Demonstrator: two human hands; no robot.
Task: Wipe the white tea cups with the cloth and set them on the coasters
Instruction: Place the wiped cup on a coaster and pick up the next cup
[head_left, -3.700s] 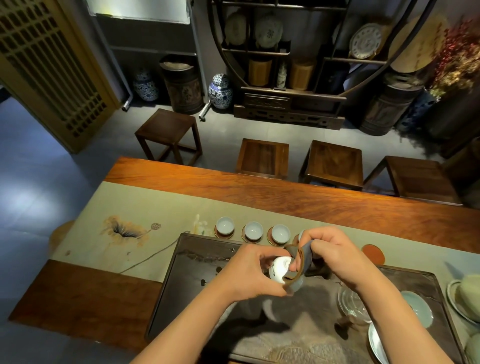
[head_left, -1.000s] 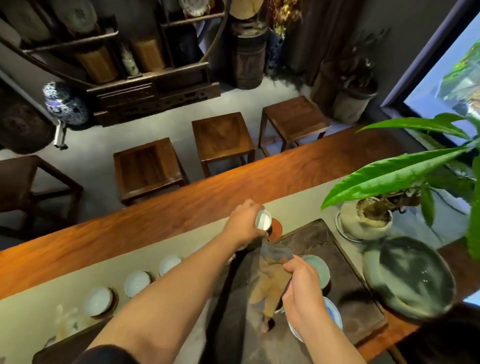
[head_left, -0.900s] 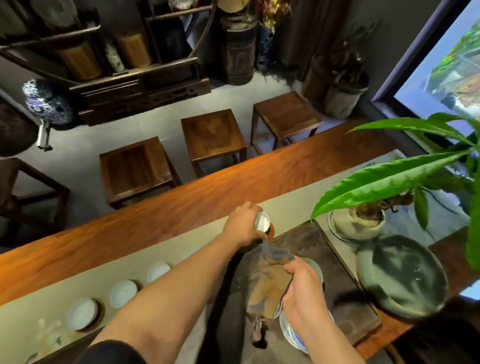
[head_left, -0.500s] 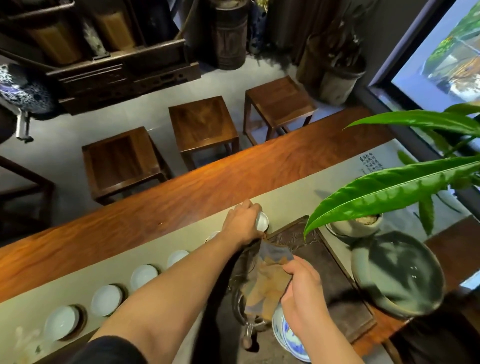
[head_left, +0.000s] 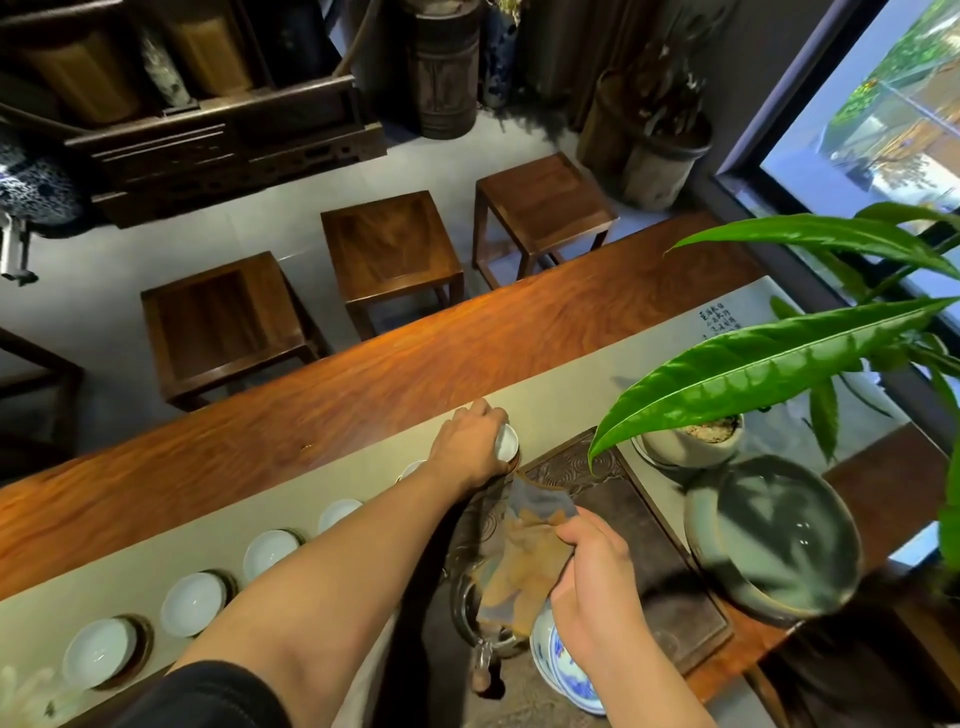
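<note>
My left hand (head_left: 470, 447) reaches out along the grey table runner (head_left: 566, 384) and grips a small white tea cup (head_left: 505, 442) at the far end of the cup row, low over a brown coaster whose edge barely shows beneath it. My right hand (head_left: 592, 577) holds a brown and grey cloth (head_left: 519, 556) bunched above the dark tea tray (head_left: 639, 525). Several white cups sit on coasters in a row to the left, such as one cup (head_left: 270, 552), another cup (head_left: 192, 603) and a third cup (head_left: 98, 652).
A blue-and-white bowl (head_left: 558, 660) and a glass pitcher (head_left: 478, 623) sit on the tray under my right hand. A potted plant (head_left: 691, 441) with long green leaves and a wide green basin (head_left: 774, 535) stand at right. Wooden stools (head_left: 389, 249) line the table's far side.
Earlier both hands rubbed the cup with the cloth over the tray. Since then my left hand carried the cup right to the end of the row and lowered it; the view swung right.
</note>
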